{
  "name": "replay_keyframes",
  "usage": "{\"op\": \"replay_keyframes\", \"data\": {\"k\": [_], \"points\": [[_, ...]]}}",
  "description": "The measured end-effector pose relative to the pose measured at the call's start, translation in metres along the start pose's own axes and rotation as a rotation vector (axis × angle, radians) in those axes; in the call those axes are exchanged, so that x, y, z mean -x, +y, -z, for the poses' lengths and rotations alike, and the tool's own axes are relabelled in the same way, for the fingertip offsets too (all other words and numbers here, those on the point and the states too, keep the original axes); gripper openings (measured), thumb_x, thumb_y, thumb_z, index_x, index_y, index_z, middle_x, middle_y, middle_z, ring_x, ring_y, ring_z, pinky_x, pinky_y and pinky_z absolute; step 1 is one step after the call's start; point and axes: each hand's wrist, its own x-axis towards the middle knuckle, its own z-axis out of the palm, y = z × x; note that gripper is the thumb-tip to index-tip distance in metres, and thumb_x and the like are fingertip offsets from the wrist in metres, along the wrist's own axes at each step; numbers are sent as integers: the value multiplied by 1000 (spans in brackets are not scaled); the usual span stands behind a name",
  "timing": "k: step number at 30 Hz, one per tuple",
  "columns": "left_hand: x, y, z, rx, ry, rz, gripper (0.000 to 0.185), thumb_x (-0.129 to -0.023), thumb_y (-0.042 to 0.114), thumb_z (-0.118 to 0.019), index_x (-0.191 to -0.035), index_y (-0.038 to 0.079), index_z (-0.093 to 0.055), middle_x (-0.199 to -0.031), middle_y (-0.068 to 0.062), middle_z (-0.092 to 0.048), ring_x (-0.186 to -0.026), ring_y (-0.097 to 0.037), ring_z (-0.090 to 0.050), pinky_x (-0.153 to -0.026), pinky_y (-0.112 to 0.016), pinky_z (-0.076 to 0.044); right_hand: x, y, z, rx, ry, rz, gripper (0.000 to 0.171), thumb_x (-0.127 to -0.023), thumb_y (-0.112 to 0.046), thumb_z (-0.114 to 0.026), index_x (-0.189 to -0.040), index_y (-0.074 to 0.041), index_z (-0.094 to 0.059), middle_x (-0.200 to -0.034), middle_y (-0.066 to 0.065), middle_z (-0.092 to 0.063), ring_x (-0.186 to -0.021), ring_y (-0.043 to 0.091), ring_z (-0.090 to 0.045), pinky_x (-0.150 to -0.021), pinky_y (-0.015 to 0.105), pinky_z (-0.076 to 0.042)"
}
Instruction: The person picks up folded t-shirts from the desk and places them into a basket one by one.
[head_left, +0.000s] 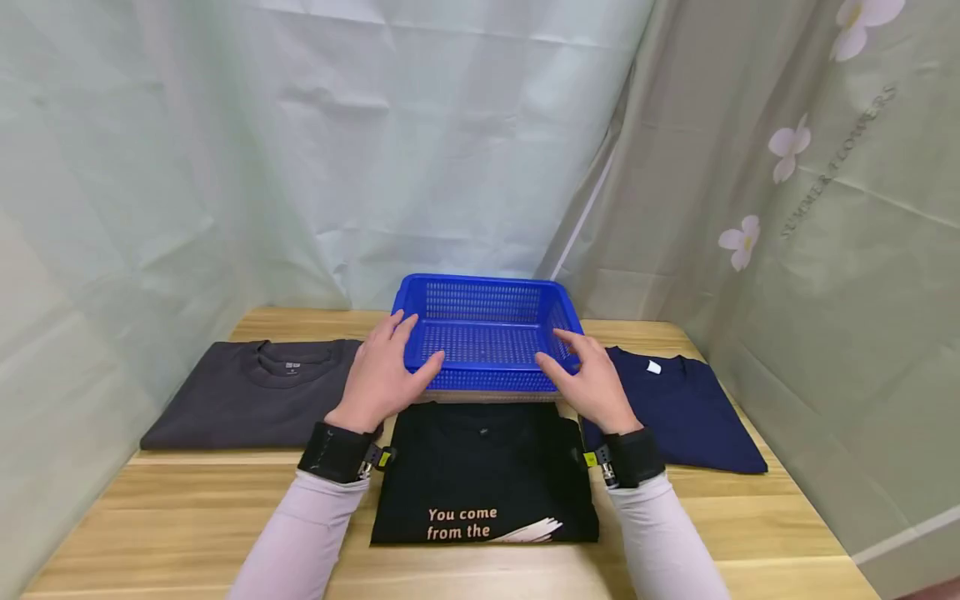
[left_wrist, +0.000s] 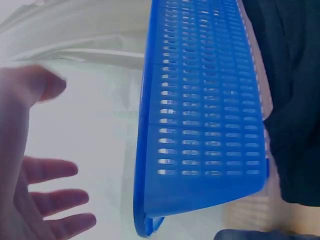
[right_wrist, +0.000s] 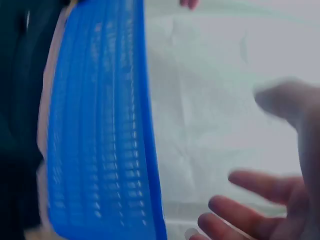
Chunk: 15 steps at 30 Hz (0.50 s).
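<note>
A blue plastic basket (head_left: 487,380) with slotted walls stands at the back middle of the table, and its inside holds nothing. My left hand (head_left: 384,373) hovers at its front left corner, fingers spread and thumb apart. At the front right corner is my right hand (head_left: 592,385), its fingers also spread. Both wrist views show a gap between the hand and the basket's side (left_wrist: 205,185) (right_wrist: 100,130). In front of the basket lies a folded black T-shirt (head_left: 480,467) with printed lettering, between my forearms.
A folded dark grey T-shirt (head_left: 247,408) lies at left, partly behind my left hand. On the right is a folded navy T-shirt (head_left: 675,417) with a white label. A beige, slotted edge (head_left: 487,397) shows beneath the basket. Curtains (head_left: 450,150) surround the wooden table (head_left: 180,517).
</note>
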Motion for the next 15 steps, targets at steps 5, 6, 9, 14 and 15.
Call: {"op": "replay_keyframes", "data": {"k": [5,6,9,14,15], "points": [[10,-2,7,157,115,27,65,-98,47,-61,-148,7,-50,-156,-18,-43,-137,-41,-47,-106,-62,-46,10,7,13,-218,40,-87,57,-97,-53,-63,-140,-15,-60,-132,7,-65,-115,26,-63,-91,41,-55],[12,-3,9,199,131,28,62,-99,44,-61,-147,6,-51,-153,-19,-44,-134,-40,-49,-103,-60,-49,13,9,15,-259,30,-105,56,-98,-51,-63,-139,-14,-61,-130,8,-66,-113,26,-64,-89,38,-55],[19,-5,16,308,149,43,53,-100,36,-63,-142,5,-55,-145,-19,-49,-126,-38,-54,-96,-54,-54,21,16,21,-404,-21,-179,54,-99,-46,-64,-138,-8,-61,-128,14,-66,-109,27,-66,-85,31,-59],[37,-6,29,440,26,178,44,-101,35,-61,-137,10,-60,-136,-14,-57,-119,-32,-62,-90,-46,-58,39,29,27,-576,-124,-324,52,-102,-39,-62,-139,-2,-58,-131,19,-65,-104,23,-69,-84,30,-61],[41,-6,32,476,-21,215,43,-102,35,-61,-137,10,-60,-135,-14,-59,-117,-31,-62,-90,-43,-59,43,31,27,-587,-143,-346,52,-102,-38,-61,-139,-2,-57,-132,20,-64,-104,23,-69,-85,30,-61]]}}
